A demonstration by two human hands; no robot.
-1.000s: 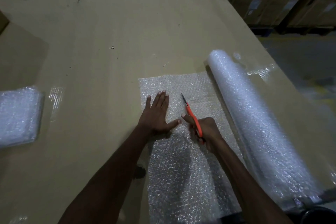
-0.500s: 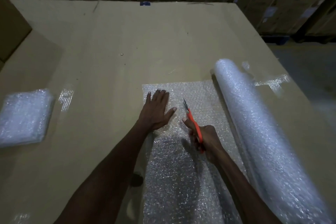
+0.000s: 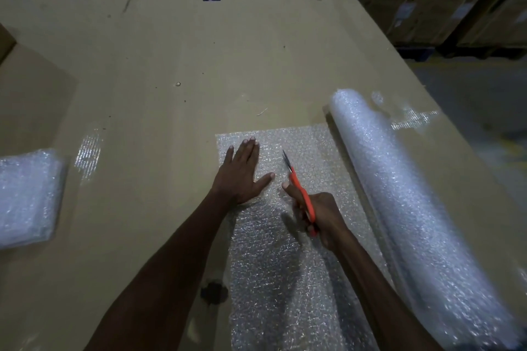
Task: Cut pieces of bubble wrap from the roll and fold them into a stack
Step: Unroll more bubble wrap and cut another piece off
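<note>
Head view: right hand [image 3: 322, 216] gripping orange-handled scissors [image 3: 299, 191], blades further up the clear bubble-wrap sheet [image 3: 285, 279] than a second ago; left hand [image 3: 242, 174] pressing flat, fingers straight. Cut nearly finished, seemingly. White bubble-wrap roll [image 3: 413, 208] alongside; folded stack [image 3: 28, 196] far left on cardboard worktop [image 3: 171, 65].

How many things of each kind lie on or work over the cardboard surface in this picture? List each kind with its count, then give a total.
Hands: 2, left hand and right hand
Scissors: 1
Bubble wrap roll: 1
Unrolled bubble wrap sheet: 1
Folded bubble wrap stack: 1
Total: 6
</note>
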